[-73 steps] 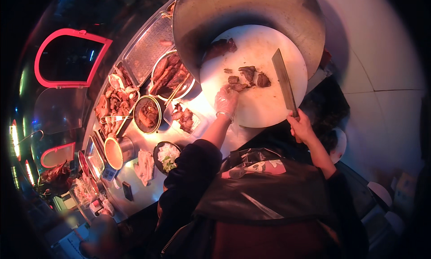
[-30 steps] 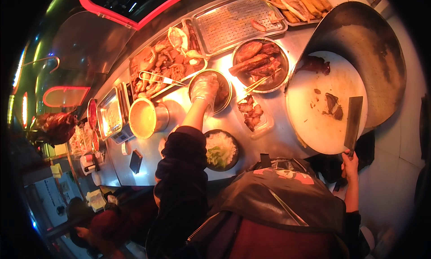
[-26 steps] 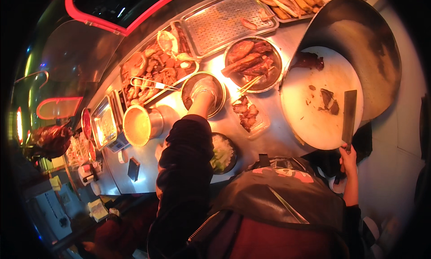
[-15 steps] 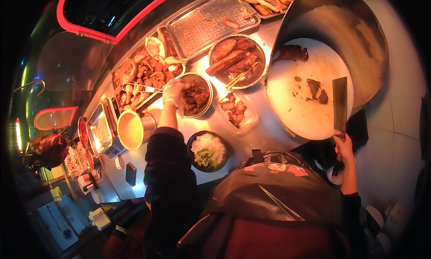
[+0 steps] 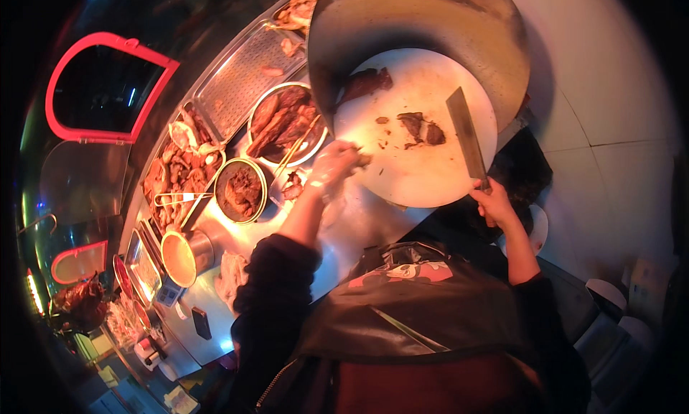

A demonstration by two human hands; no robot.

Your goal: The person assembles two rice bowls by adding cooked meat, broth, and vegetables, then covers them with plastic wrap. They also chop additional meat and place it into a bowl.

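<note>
My right hand (image 5: 492, 200) grips the handle of a cleaver (image 5: 467, 135), whose blade lies over the right side of a round white chopping board (image 5: 456, 173). Dark cooked meat pieces (image 5: 421, 129) rest mid-board, and a larger dark piece of meat (image 5: 364, 84) is at its far left. My left hand (image 5: 336, 164), in a clear plastic glove, is closed at the board's left edge. A small brown piece of meat (image 5: 364, 157), blurred, shows at its fingertips. Below that hand, a clear tray of meat pieces (image 5: 292, 186) is partly hidden.
A tall curved metal guard (image 5: 423, 19) wraps the board's far side. To the left are a bowl of large meat pieces (image 5: 281, 119), a bowl of chopped meat (image 5: 241, 191), a heaped meat tray (image 5: 176, 173), a perforated tray (image 5: 240, 91) and tongs (image 5: 183, 197). A pale pinkish shape (image 5: 231, 279) is unclear.
My left hand has left the chopped-meat bowl and moved right to the board's edge. My right hand still holds the cleaver on the board. The view has turned right; the rice bowl no longer shows.
</note>
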